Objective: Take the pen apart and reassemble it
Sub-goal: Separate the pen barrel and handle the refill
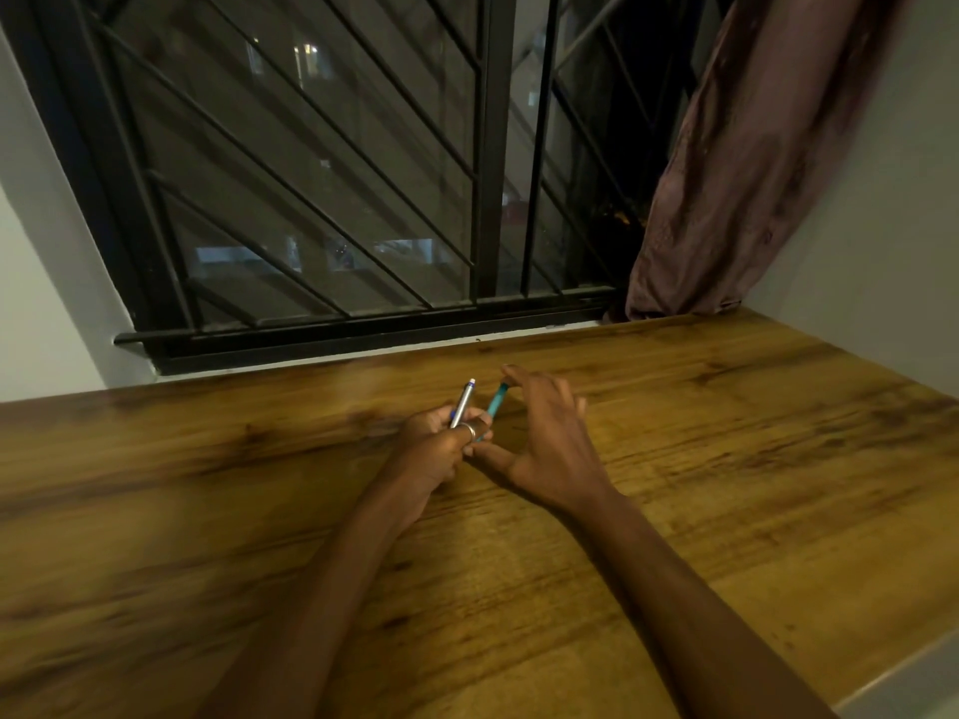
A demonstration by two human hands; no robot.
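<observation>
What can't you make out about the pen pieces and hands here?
Head view only:
Lower ends of the silver pen part and teal part: hidden inside the left hand.
Whether the right hand touches the teal part: blurred, cannot tell.
Any printing on either part: too small.

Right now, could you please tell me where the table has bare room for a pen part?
Bare table lies left of the left hand, right of the right hand toward the curtain, and near the window frame. Crowded only around the pen pieces.
</observation>
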